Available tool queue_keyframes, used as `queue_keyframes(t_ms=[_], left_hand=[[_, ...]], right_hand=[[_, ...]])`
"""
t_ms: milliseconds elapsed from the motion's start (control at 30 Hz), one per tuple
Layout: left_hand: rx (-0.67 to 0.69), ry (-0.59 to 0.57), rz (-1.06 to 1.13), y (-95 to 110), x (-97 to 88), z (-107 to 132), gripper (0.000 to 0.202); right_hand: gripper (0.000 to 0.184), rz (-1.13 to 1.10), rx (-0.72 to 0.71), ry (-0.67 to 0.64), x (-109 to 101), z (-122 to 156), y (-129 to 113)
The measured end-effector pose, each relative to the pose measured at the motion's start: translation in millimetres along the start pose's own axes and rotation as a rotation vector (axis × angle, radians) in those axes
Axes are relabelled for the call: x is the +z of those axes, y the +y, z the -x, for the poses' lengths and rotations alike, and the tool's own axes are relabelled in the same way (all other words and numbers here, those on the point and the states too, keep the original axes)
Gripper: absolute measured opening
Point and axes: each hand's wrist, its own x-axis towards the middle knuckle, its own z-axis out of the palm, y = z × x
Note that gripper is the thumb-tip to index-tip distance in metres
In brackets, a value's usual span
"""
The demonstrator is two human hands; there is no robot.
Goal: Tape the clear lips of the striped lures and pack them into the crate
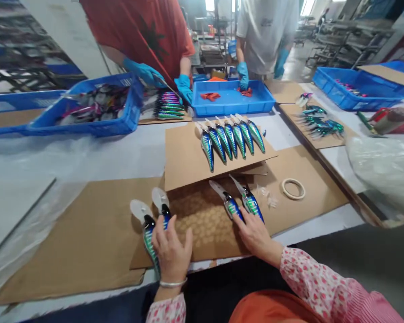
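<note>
Four fishing lures with clear diving lips and shiny blue-green striped bodies lie near me on cardboard. My left hand rests over the inner left lure, its thumb spread away and its fingers apart, covering the tail. Beside it lies the outer left lure, close to the same hand. On the right, my right hand closes its fingertips around the body of one lure. Just beside those fingers is another lure, its lower end partly covered by the hand.
Several matching lures lie in a row on a raised cardboard sheet. A tape roll and small clear pieces are at right. Two co-workers with blue gloves stand behind blue trays. A plastic bag sits far right.
</note>
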Motion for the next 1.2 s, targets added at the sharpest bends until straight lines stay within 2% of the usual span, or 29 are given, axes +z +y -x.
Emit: queue_keyframes(t_ms=[100, 167, 200, 233, 300, 400, 467, 533, 567, 633, 767, 867, 1000, 1200], left_hand=[[0.203, -0.135, 0.214, 42, 18.5, 5, 0.048], [0.277, -0.238, 0.262, 61, 34.3, 15, 0.048], [0.307, -0.273, 0.263, 68, 41.4, 21, 0.047], [0.332, -0.297, 0.258, 71, 47.2, 27, 0.045], [0.361, -0.321, 0.254, 73, 53.6, 38, 0.04], [0.372, -0.313, 0.27, 72, 50.3, 44, 0.039], [0.341, -0.276, 0.281, 76, 42.5, 39, 0.04], [0.296, -0.226, 0.33, 84, 33.0, 31, 0.041], [0.273, -0.218, 0.374, 90, 28.1, 26, 0.041], [0.234, -0.23, 0.485, 105, 18.7, 15, 0.039], [0.22, -0.284, 0.641, 138, 3.5, 0, 0.04], [0.267, -0.309, 0.695, 150, -2.9, -3, 0.041], [0.282, -0.276, 0.69, 145, -7.1, 3, 0.027], [0.239, -0.215, 0.636, 130, -14.5, 9, 0.007]], right_hand=[[0.065, -0.142, -0.056, -0.082, -1, 19, -26], [0.057, -0.261, -0.141, -0.119, -10, 27, -28], [0.046, -0.31, -0.166, -0.112, -16, 30, -20], [0.033, -0.341, -0.158, -0.081, -22, 31, -6], [0.017, -0.32, -0.013, 0.049, -37, 31, 38], [0.02, -0.133, 0.328, 0.243, -53, 29, 122], [0.016, -0.096, 0.378, 0.248, -57, 28, 167], [0.014, -0.103, 0.374, 0.235, -57, 28, 188], [0.016, -0.116, 0.363, 0.232, -56, 29, 188], [0.018, -0.161, 0.325, 0.232, -55, 31, 171], [0.017, -0.427, 0.185, 0.214, -63, 36, 104], [0.016, -0.58, 0.08, 0.183, -69, 36, 63], [0.016, -0.62, 0.027, 0.176, -67, 33, 38], [0.015, -0.565, -0.075, 0.183, -65, 29, 33]])
